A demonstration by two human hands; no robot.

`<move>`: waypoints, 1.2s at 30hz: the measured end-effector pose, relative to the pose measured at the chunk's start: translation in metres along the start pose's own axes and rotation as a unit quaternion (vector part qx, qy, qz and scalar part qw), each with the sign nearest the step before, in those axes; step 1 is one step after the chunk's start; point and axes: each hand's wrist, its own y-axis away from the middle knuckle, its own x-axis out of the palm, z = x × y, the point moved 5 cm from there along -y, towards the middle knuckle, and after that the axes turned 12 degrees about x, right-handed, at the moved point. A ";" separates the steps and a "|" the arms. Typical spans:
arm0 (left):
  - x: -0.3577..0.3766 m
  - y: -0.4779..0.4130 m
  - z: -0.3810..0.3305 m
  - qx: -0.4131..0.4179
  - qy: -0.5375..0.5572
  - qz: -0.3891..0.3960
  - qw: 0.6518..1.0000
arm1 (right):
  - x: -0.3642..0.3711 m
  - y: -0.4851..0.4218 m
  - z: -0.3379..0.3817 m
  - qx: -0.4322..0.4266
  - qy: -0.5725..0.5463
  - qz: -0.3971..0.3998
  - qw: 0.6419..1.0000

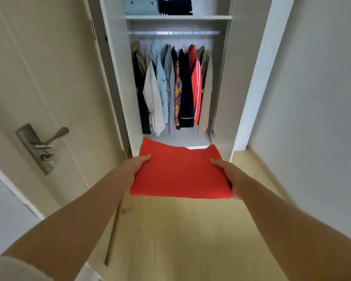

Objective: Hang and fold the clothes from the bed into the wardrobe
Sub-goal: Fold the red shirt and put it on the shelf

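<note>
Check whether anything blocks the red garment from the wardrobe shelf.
Nothing visible does. Left hand and right hand hold the folded red garment before the open wardrobe; its shelf holds a blue pile and a dark pile, bare at right.

Shelf [211,17], blue pile [140,6], seemingly navy pile [175,7]

Held: folded red garment [180,175], flat, before open wardrobe [118,67]
Grip: left hand [137,166] and right hand [230,173], thumbs on top, opposite edges

Soft, even light fills the scene and shadows are faint. The wardrobe rail [174,33] catches a pale glare. Wide-angle distortion bends the door [39,78] at the left edge, and fine detail is slightly soft.
</note>
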 end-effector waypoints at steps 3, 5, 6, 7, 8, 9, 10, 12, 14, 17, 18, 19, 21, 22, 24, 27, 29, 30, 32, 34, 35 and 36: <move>0.019 -0.042 -0.036 0.020 0.025 -0.001 0.999 | -0.004 -0.024 0.057 -0.035 0.003 -0.011 0.999; 0.025 -0.066 -0.059 0.030 0.033 -0.001 0.999 | -0.002 -0.038 0.087 -0.047 0.006 -0.013 0.999; 0.027 -0.077 -0.071 0.035 0.034 -0.003 0.999 | 0.000 -0.045 0.101 -0.050 0.006 -0.011 0.999; 0.027 -0.089 -0.083 0.039 0.034 -0.007 0.999 | 0.003 -0.051 0.116 -0.055 0.006 -0.010 0.998; 0.028 -0.101 -0.095 0.043 0.035 -0.010 0.998 | 0.005 -0.058 0.131 -0.062 0.006 -0.008 0.998; 0.030 -0.116 -0.106 0.047 0.036 -0.010 0.998 | 0.007 -0.066 0.147 -0.070 0.005 -0.008 0.997; 0.031 -0.130 -0.116 0.050 0.037 -0.008 0.998 | 0.009 -0.074 0.162 -0.078 0.005 -0.009 0.997; 0.033 -0.163 -0.138 0.059 0.045 0.005 0.997 | 0.017 -0.093 0.195 -0.100 0.011 -0.011 0.995; 0.032 -0.200 -0.161 0.073 0.047 0.014 0.996 | 0.028 -0.118 0.229 -0.118 0.010 -0.018 0.993; 0.022 -0.255 -0.201 0.088 0.049 0.009 0.995 | 0.053 -0.158 0.284 -0.128 0.017 -0.033 0.991; 0.017 -0.274 -0.217 0.092 0.050 0.009 0.994 | 0.064 -0.171 0.305 -0.128 0.023 -0.034 0.991; 0.012 -0.293 -0.234 0.095 0.050 0.009 0.994 | 0.075 -0.184 0.327 -0.128 0.028 -0.035 0.991; 0.003 -0.331 -0.270 0.102 0.047 0.007 0.994 | 0.096 -0.207 0.372 -0.135 0.035 -0.026 0.990; -0.001 -0.351 -0.288 0.109 0.047 0.004 0.993 | 0.106 -0.216 0.393 -0.138 0.039 -0.014 0.990; -0.005 -0.390 -0.322 0.124 0.049 0.006 0.991 | 0.120 -0.236 0.432 -0.134 0.039 0.016 0.990; 0.005 -0.444 -0.367 0.137 0.055 0.021 0.989 | 0.124 -0.265 0.483 -0.132 0.042 0.020 0.990; 0.018 -0.477 -0.393 0.144 0.052 0.033 0.988 | 0.118 -0.280 0.518 -0.151 0.032 0.011 0.988; 0.027 -0.493 -0.406 0.151 0.052 0.039 0.986 | 0.115 -0.286 0.536 -0.164 0.022 0.010 0.986; 0.046 -0.522 -0.433 0.168 0.061 0.052 0.983 | 0.108 -0.296 0.575 -0.192 0.006 0.010 0.981; 0.067 -0.550 -0.459 0.181 0.073 0.061 0.979 | 0.099 -0.306 0.615 -0.214 -0.001 0.013 0.977; 0.078 -0.562 -0.473 0.191 0.077 0.063 0.976 | 0.093 -0.312 0.635 -0.225 -0.004 0.016 0.974; 0.087 -0.575 -0.489 0.207 0.086 0.057 0.973 | 0.087 -0.317 0.655 -0.235 -0.010 0.022 0.972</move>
